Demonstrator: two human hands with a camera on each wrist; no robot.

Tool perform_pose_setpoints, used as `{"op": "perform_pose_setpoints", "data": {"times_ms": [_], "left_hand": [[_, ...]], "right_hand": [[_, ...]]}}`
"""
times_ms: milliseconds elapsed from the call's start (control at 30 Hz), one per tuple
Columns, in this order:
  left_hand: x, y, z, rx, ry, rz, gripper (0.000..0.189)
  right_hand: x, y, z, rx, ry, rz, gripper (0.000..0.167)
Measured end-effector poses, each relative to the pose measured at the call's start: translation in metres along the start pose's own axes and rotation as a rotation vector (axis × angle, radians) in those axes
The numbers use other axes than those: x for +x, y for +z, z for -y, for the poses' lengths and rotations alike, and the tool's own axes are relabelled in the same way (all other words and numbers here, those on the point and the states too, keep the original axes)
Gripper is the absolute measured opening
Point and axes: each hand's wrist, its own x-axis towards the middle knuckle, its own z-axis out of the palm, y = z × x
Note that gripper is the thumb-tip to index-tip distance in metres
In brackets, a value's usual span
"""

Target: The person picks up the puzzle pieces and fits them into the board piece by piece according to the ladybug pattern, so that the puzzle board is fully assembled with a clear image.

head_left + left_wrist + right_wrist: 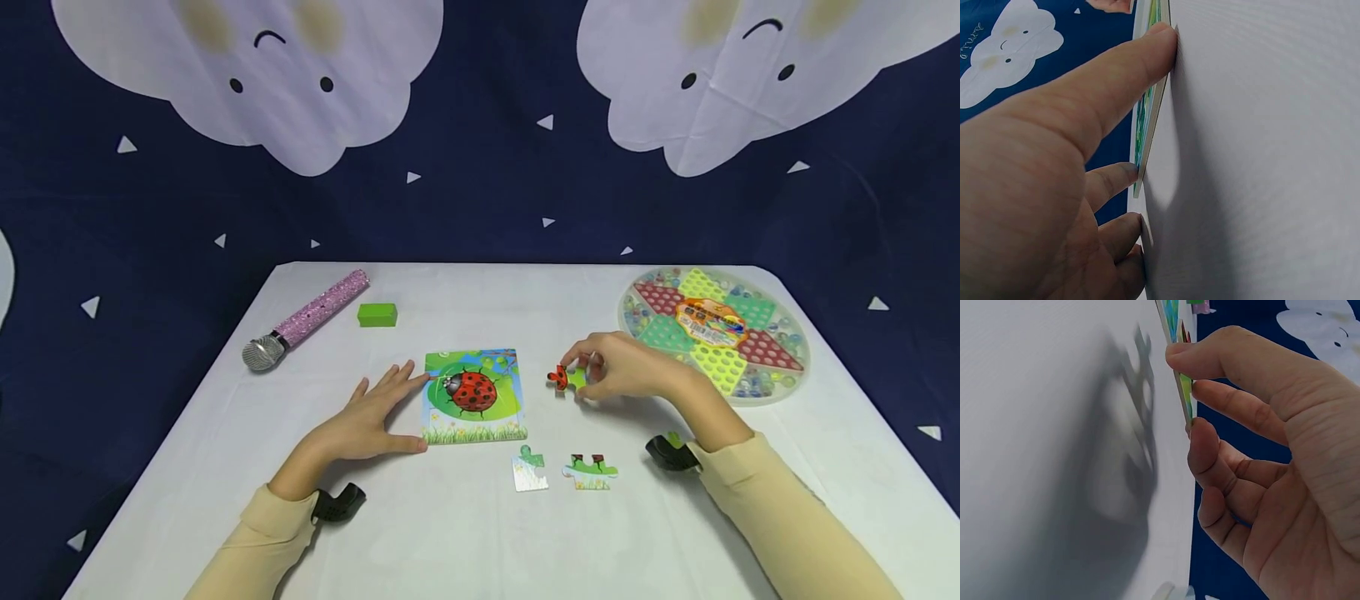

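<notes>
This looks like a play corner; whether in a home or a nursery cannot be told. Dark blue cloth (480, 200) printed with clouds hangs at twelve o'clock behind a white-covered table (420, 533), which carries a ladybird puzzle (472, 396), a marble-game board (701, 323) at two and a glittery microphone (318, 312) at ten.

Both sleeved forearms (253, 537) angled inward from below, the wrists bare past the cuffs (731, 462). The left hand (360, 427) was turned back upward, fingers (405, 391) spread, thumb (1113, 81) stretched out sideways. The right hand (621, 364) was arched in a pinch, thumb opposite index finger (1247, 409), the remaining fingers curled.
</notes>
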Motion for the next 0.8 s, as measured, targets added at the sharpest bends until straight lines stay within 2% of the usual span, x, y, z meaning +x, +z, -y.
{"op": "perform_pose_setpoints", "data": {"times_ms": [267, 800], "left_hand": [[0.001, -0.003, -0.007, 0.058, -0.058, 0.034, 0.102], [0.002, -0.003, -0.005, 0.055, -0.058, 0.034, 0.103]], "right_hand": [[0.018, 0.001, 0.016, 0.019, -0.014, 0.017, 0.043], [0.058, 0.013, 0.048, -0.051, -0.128, 0.071, 0.039]]}}
